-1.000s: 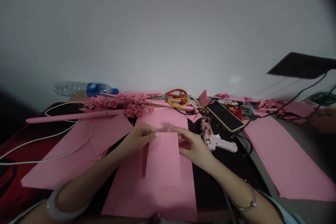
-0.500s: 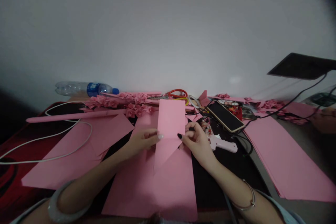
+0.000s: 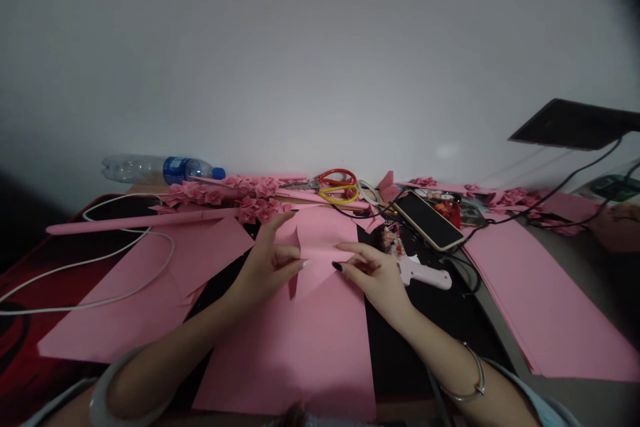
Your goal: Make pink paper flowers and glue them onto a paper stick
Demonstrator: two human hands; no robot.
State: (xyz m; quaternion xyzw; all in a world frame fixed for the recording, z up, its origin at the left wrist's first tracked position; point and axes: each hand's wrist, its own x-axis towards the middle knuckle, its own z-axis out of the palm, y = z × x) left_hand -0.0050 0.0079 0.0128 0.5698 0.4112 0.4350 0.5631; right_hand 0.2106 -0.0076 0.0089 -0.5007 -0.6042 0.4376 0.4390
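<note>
Between my hands is a small pink sheet of paper [image 3: 323, 237], bent across its middle, above a larger pink sheet [image 3: 305, 360] that lies in front of me. My left hand [image 3: 270, 260] pinches its left edge with thumb and finger, the index finger stretched up along the side. On the opposite edge my right hand [image 3: 375, 273] pinches the same paper, its dark-nailed thumb on the near face and fingertips at the bend. The paper's underside is hidden.
Behind lie folded pink paper flowers [image 3: 260, 207], red-and-yellow-handled scissors [image 3: 337, 187] and a plastic bottle [image 3: 165, 168]. To the right are a phone [image 3: 430, 220], a white glue gun [image 3: 425, 275] and stacked pink sheets [image 3: 550, 307]. A white cable [image 3: 125, 293] loops at left.
The small sheet stood upright and flat; now its upper part is lowered and curved, uncovering the scissors' yellow handle. My left index finger has stretched upward.
</note>
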